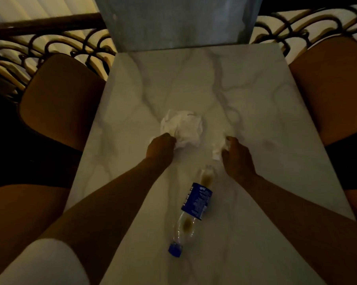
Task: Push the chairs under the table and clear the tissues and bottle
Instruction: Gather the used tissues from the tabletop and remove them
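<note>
Two chairs [58,99] flank my arms, tucked against the table [194,79], so tissues come next. My left hand [161,147] closes on the big tissue [183,126]; my right hand [237,157] pinches a small tissue [218,149]. Between my forearms lies the capped bottle [191,210], set aside for now; its blue label is unreadable.
</note>
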`<state>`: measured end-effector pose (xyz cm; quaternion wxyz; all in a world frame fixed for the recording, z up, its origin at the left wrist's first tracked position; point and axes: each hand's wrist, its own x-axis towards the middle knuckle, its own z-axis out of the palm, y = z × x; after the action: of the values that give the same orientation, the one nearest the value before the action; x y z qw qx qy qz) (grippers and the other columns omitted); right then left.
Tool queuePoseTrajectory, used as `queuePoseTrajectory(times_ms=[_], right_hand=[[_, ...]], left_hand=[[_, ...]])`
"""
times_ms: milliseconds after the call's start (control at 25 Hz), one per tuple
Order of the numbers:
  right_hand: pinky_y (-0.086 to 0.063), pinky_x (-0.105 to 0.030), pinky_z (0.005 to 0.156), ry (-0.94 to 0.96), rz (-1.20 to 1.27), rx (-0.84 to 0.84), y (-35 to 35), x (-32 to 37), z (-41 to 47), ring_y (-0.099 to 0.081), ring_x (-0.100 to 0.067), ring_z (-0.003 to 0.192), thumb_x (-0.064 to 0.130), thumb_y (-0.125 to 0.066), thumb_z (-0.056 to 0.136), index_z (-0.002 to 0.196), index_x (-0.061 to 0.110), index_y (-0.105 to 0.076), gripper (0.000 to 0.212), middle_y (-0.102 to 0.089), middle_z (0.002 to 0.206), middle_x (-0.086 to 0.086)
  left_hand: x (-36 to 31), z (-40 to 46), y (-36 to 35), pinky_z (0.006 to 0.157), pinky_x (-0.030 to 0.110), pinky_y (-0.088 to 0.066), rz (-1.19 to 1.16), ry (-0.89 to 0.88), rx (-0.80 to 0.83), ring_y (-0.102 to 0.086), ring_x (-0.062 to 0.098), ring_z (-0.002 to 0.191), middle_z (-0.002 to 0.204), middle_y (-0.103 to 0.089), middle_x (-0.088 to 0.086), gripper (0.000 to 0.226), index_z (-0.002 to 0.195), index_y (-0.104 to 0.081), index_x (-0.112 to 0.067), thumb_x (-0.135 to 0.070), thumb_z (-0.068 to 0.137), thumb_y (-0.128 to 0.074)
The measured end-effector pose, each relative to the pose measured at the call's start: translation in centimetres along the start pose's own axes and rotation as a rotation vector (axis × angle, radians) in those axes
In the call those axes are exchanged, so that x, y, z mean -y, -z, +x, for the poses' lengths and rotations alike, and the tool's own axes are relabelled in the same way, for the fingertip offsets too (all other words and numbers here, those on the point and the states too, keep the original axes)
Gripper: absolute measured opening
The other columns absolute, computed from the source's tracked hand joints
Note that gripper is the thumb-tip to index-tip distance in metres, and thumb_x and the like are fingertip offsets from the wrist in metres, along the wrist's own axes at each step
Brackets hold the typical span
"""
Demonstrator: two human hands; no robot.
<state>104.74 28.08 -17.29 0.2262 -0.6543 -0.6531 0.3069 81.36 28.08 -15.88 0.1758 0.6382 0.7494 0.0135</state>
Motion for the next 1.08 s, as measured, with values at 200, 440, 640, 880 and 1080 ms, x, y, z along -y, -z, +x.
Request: queuePoseTrajectory(times_ms=[200,440,640,880,1080], right_hand=[[-0.046,-0.044,0.102,0.318,-0.152,0.25,-2.0,3.6,4.7,-0.055,-0.035,0.123,0.011,-0.059,0.094,0.156,0.016,-0.02,0.073,-0.055,0.136,-0.02],[-0.045,-0.041,0.094,0.427,-0.433,0.361,-4.5,4.3,4.3,-0.054,-0.039,0.108,0.02,-0.064,0.091,0.124,0.002,-0.059,0.037,-0.046,0.126,-0.023],[-0.043,-0.036,0.094,0.25,-0.303,0.203,-2.2,3.5,3.0,-0.054,-0.035,0.108,0.018,-0.07,0.087,0.11,-0.004,-0.062,0.032,-0.049,0.126,-0.021],[-0.042,-0.029,0.064,0.137,-0.081,0.143,1.1,4.5,-0.3,-0.06,-0.026,0.077,0.03,-0.079,0.08,0.087,0.013,-0.051,0.033,-0.061,0.085,-0.009],[-0.045,-0.027,0.071,0.16,0.016,0.075,2.4,5.8,-3.8,-0.062,-0.023,0.088,0.019,-0.075,0.084,0.12,0.011,-0.053,0.042,-0.065,0.107,-0.014]], left_hand=[[1.9,-2.3,-0.2,0.085,0.041,-0.051,0.15,-0.149,-0.052,-0.062,0.031,0.1,0.107,-0.065,0.009,0.021,0.106,-0.073,-0.015,-0.02,0.095,-0.057],[3.1,-3.7,-0.6,0.104,0.039,-0.038,0.23,-0.231,-0.108,-0.054,0.033,0.117,0.12,-0.067,0.011,0.032,0.122,-0.063,-0.012,-0.023,0.092,-0.062],[3.6,-5.3,-0.5,0.087,0.037,-0.049,0.094,-0.127,0.051,-0.059,0.03,0.103,0.121,-0.059,0.014,0.03,0.12,-0.062,-0.006,-0.022,0.095,-0.059],[3.2,-8.8,0.6,0.088,0.033,-0.049,0.076,-0.106,0.134,-0.056,0.027,0.106,0.117,-0.055,0.011,0.033,0.105,-0.07,-0.003,-0.032,0.093,-0.062],[1.7,-10.6,0.7,0.088,0.034,-0.052,0.068,-0.123,0.213,-0.065,0.028,0.103,0.112,-0.069,0.01,0.032,0.104,-0.07,-0.005,-0.033,0.089,-0.068]])
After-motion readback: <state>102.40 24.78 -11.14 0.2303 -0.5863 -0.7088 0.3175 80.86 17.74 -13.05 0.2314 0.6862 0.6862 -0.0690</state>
